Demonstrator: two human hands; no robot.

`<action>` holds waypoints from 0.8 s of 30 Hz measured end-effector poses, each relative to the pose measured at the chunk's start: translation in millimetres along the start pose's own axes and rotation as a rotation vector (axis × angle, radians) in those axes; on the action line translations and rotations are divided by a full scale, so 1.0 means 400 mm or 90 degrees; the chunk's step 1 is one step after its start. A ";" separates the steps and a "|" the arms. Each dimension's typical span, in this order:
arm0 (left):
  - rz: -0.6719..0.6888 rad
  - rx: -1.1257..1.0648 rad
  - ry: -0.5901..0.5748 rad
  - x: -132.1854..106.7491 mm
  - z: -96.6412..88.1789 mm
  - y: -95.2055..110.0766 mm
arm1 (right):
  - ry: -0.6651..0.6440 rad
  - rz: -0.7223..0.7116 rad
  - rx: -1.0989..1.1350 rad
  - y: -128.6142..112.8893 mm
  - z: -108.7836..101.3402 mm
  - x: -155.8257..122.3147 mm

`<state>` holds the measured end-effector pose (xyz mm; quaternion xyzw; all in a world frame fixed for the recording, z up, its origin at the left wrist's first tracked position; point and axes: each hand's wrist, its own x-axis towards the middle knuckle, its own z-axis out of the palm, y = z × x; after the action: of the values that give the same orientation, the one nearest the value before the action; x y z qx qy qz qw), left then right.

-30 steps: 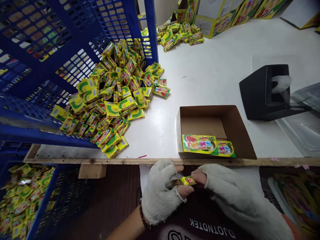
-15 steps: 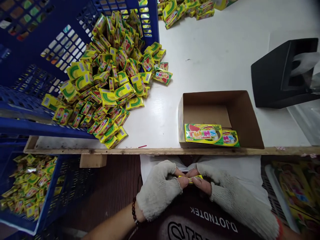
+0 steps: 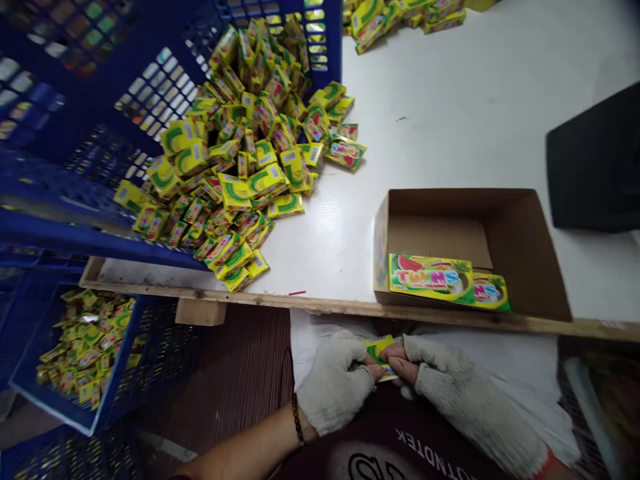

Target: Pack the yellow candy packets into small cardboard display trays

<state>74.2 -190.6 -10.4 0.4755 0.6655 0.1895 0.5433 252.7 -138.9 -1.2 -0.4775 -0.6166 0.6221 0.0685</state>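
Both my hands wear off-white gloves with bare fingertips, and they meet over my lap just below the table edge. Between them is a small yellow-green candy box (image 3: 379,348). My left hand (image 3: 337,379) pinches it from the left side. My right hand (image 3: 440,377) grips its right side with thumb and fingers. Ahead on the table stands an open brown cardboard box (image 3: 520,250). Inside it, along the near wall, lie two printed "TWINS" packs (image 3: 430,277), one partly behind the other.
A tipped blue crate (image 3: 327,47) at the left spills a heap of small candy boxes (image 3: 250,153) onto the white table (image 3: 440,120). A lower blue crate (image 3: 95,427) holds more. At the right stands a black tape dispenser (image 3: 595,160). A wooden edge (image 3: 320,305) runs along the table front.
The candy box between my hands has tilted up, so more of its face shows. My view has swung left, shifting the table's things rightward in the picture.
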 end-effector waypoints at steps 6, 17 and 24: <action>-0.012 -0.073 0.010 -0.002 -0.020 -0.004 | -0.029 -0.074 -0.064 0.026 -0.013 0.028; 0.111 0.392 0.613 0.054 -0.369 -0.072 | 0.033 -0.318 -0.227 -0.069 0.047 0.119; 0.185 0.506 0.558 0.168 -0.295 -0.087 | 0.119 -0.213 -0.224 -0.063 0.058 0.158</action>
<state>-44.5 -119.6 -34.0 0.6057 0.7752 0.1769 -0.0314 190.4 -106.9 -17.4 -0.4290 -0.7766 0.4386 0.1431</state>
